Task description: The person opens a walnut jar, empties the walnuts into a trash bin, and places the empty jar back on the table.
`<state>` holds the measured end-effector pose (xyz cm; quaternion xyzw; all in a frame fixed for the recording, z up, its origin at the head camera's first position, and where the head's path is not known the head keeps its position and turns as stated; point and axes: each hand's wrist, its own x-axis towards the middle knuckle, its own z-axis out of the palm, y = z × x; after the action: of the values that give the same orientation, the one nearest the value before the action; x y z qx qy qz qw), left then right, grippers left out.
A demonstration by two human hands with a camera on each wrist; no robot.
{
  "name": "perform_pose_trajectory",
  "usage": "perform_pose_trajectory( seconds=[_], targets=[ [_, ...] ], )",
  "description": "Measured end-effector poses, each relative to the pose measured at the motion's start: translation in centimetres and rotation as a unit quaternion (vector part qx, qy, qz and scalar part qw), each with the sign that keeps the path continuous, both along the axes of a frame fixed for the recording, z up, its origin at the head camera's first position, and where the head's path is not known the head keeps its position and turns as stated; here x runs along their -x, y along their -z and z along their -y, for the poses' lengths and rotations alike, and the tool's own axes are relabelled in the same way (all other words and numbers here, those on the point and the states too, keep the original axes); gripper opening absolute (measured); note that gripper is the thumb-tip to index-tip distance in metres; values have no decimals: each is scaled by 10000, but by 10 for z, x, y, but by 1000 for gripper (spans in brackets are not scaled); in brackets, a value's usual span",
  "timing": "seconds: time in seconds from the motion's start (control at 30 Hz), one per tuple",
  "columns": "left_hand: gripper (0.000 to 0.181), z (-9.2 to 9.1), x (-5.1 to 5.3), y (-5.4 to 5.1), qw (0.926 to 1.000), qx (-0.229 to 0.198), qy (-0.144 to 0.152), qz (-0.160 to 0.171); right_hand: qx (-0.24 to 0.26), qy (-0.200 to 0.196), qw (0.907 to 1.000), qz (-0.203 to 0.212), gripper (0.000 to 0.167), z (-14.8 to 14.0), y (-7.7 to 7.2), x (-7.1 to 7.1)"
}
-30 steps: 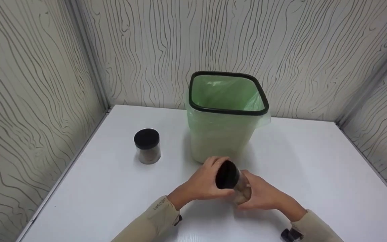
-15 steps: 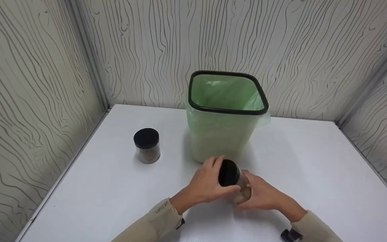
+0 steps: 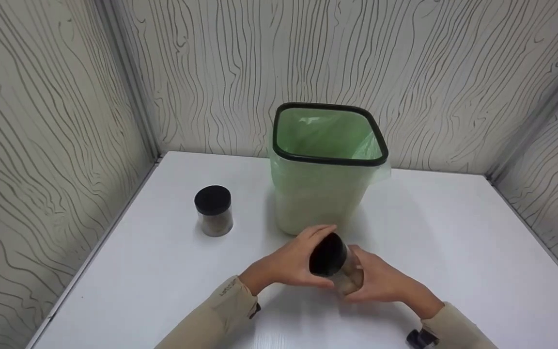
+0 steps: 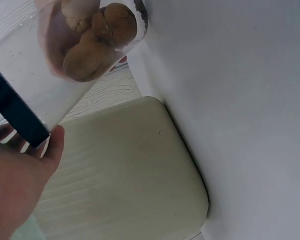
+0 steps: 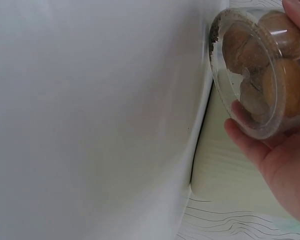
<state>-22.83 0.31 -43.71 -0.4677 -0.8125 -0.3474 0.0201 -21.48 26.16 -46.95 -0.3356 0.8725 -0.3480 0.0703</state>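
Note:
A clear jar (image 3: 346, 282) with a black lid (image 3: 326, 256) is held tilted in front of the bin, its lid toward the left. My left hand (image 3: 292, 260) grips the lid, thumb on the near side and fingers over the far side. My right hand (image 3: 381, 277) holds the clear body near its base. Several walnuts (image 4: 114, 24) lie inside toward the base, seen through the wall in the left wrist view. In the right wrist view the jar's round bottom (image 5: 247, 75) faces the camera, with dark specks along its edge.
A pale bin (image 3: 315, 206) with a black rim and green liner stands behind the hands. A second black-lidded jar (image 3: 215, 224) stands upright to its left, contents unclear. White tabletop (image 3: 153, 271) lies beneath, with patterned panels (image 3: 201, 72) at the back and sides.
My left hand turned on the lid, its thumb shifting right and then back left. My right hand and the jar's body have stayed almost in place.

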Motion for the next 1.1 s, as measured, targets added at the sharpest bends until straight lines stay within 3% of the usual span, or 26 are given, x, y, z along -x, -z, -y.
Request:
perform_pose_trajectory(
  seconds=[0.33, 0.63, 0.87, 1.0, 1.1],
  targets=[
    [98, -2, -1, 1, 9995, -9, -314, -46, 12, 4, 10000, -66, 86, 1, -1, 0],
    [92, -10, -9, 6, 9943, -133, -1054, 1, 12, 69, 9997, -234, 88, 2, 0, -2],
    [93, -15, -15, 5, 9880, 89, -1540, -31, 12, 134, 9996, -228, 90, 2, 1, -4],
    [99, -14, -15, 5, 9884, 232, -1498, 24, 26, 115, 9997, -198, 90, 3, 1, -4],
    [105, -9, -13, 4, 9940, 208, -1059, 201, -1, 85, 9998, -206, 91, 2, 0, -4]
  ],
)
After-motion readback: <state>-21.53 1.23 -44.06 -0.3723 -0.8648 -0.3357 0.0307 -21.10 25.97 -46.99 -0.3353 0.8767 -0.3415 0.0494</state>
